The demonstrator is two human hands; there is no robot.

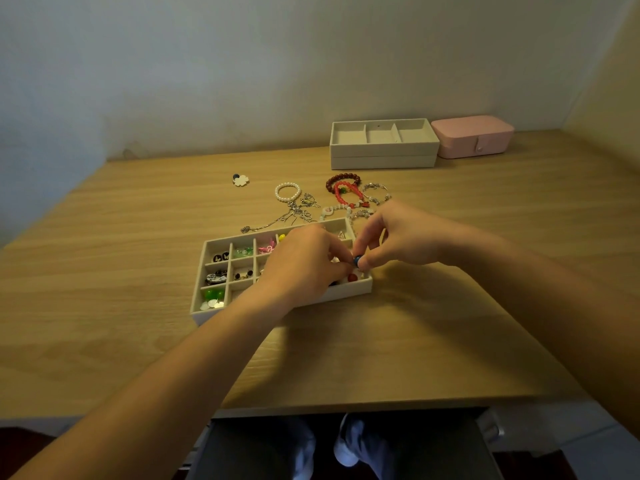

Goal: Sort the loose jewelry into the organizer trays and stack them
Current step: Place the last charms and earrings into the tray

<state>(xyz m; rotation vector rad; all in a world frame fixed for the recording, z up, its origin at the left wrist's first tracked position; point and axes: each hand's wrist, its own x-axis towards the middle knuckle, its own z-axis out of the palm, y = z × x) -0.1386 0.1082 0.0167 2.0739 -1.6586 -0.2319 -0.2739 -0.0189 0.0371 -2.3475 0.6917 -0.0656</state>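
Note:
A cream organizer tray [207, 315] with many small compartments lies in the middle of the table and holds earrings and beads. My right hand [398, 239] pinches a small blue bead earring [356, 260] over the tray's right end. My left hand [304, 261] has its fingers curled over the tray's right compartments and meets the same piece; its fingertips are partly hidden. Behind the tray lie a pearl bracelet [287, 192], a dark red bead bracelet [343, 178], a bright red bracelet [346, 195], silver chains [294, 213] and a white flower piece [240, 180].
Two stacked cream trays [382, 157] with wide compartments stand at the back right against the wall. A shut pink jewelry box [474, 136] sits beside them. The table's front edge [346, 408] runs just above my knees.

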